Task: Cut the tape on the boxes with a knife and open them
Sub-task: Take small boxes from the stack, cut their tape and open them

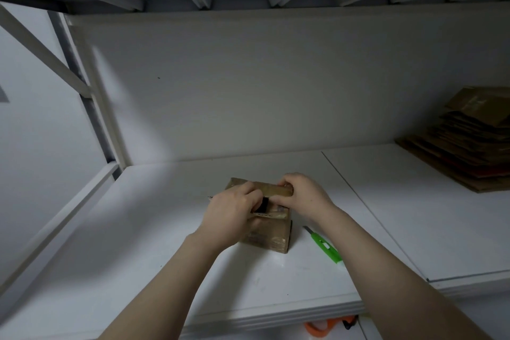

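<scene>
Fingers (249,191) of both hands curl round the top flaps of the box (271,234): left hand (234,210) on the near flap, right hand (303,196) on the far one. The shelf (165,270) bears a cardboard stack (463,146) far right, the box mid-shelf, and the knife (324,247) lying just right of it.

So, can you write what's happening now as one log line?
step: opening box | left hand: grips box top | right hand: grips raised flap | knife: lies right of box, unheld
</scene>
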